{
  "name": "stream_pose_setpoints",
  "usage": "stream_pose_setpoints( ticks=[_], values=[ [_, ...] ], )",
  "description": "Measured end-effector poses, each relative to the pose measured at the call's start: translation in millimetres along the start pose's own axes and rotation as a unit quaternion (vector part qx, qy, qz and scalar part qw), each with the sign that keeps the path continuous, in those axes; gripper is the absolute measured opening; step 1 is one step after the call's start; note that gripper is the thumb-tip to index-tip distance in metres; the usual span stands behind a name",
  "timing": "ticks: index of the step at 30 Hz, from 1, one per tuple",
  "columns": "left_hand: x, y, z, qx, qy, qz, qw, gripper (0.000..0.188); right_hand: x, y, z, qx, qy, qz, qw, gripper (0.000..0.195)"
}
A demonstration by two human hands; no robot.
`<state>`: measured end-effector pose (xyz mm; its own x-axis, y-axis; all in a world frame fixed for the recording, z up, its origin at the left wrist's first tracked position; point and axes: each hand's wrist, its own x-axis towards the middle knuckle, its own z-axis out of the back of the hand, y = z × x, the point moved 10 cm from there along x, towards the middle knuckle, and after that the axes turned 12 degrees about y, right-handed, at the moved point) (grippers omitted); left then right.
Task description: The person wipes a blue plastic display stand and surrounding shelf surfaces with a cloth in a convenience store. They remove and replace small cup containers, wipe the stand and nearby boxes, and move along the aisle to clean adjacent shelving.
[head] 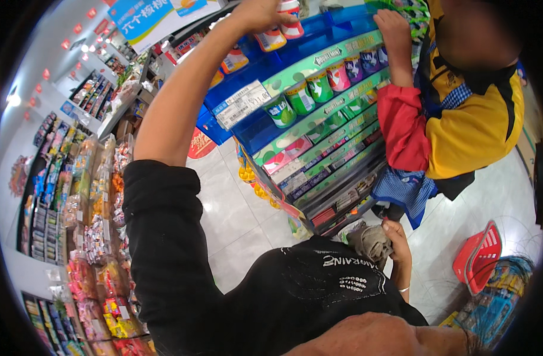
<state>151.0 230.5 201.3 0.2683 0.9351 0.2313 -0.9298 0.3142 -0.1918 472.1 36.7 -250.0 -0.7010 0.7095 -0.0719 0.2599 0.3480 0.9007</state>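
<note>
My left hand [263, 17] reaches to the top tier of a blue plastic display rack [253, 133], its fingers around a red-and-white gum bottle [292, 30]. Part of that hand and the bottle's cap are near the picture's upper edge. An orange-and-white bottle [271, 40] stands beside it. One tier lower is a row of gum jars, among them a green jar [282, 112] and a pink jar [337, 76]. Down by my waist, my right hand [398, 242] grips a crumpled grey cloth [373, 242].
Beyond the rack's right end, a person in a yellow top [472, 129] rests a hand [394, 29] on its upper tier. A red shopping basket [478, 258] sits on the tiled floor [240, 231]. Shelves of bagged snacks [98, 231] line the left. A printed sign [142, 22] hangs above.
</note>
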Motion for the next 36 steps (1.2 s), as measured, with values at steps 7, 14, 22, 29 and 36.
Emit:
stream_pose_setpoints(
  ticks=[7,14,22,29,36],
  values=[
    [0.6,25.7,-4.1,0.179,-0.010,-0.029,0.983,0.049,14.9,-3.1,-16.7,-0.038,0.058,-0.040,0.997,0.031],
    [5.7,-2.8,-7.1,0.243,-0.039,0.063,0.967,0.064,18.6,-13.9,-7.1,-0.051,0.066,-0.048,0.995,0.031],
    [-117.5,-50.7,42.4,0.112,-0.247,-0.078,0.959,0.058,44.7,-32.5,-57.8,-0.059,0.163,-0.176,0.969,0.027],
    [-372.4,30.9,58.2,-0.066,-0.389,-0.009,0.919,0.033,85.4,-78.1,-160.4,-0.055,0.174,-0.203,0.962,0.022],
    [-638.3,191.9,-258.5,-0.588,-0.293,0.388,0.646,0.032,158.0,-131.3,-334.8,-0.086,0.249,-0.208,0.942,0.022]
  ],
)
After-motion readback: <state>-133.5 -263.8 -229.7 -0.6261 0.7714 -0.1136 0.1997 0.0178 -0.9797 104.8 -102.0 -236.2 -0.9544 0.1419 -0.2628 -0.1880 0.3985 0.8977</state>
